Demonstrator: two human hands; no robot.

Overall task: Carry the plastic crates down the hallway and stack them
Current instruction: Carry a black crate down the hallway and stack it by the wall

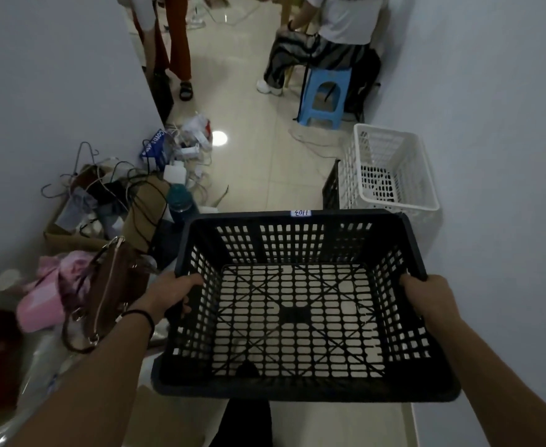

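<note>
In the head view, a black plastic crate point(300, 304) fills the lower centre of the frame, held level above the pale tiled floor point(258, 175). The left hand point(171, 293) grips its left rim, fingers curled over the edge into the crate; a dark band sits on that wrist. The right hand point(429, 296) grips the right rim, its fingers wrapped over the edge. A small white label point(300, 213) sits on the far rim.

At right of centre, against the right wall, a white plastic crate point(391, 169) sits nested in another crate, with a black one point(331, 187) just beside it on the left. A blue stool point(325, 96) stands at upper centre, a seated person point(336, 30) just behind it. Along the left wall lie a cardboard box with cables point(104, 201), a teal bottle point(179, 201), a brown bag point(104, 291) and pink cloth point(52, 285). Another person's legs point(175, 50) stand at the top left
</note>
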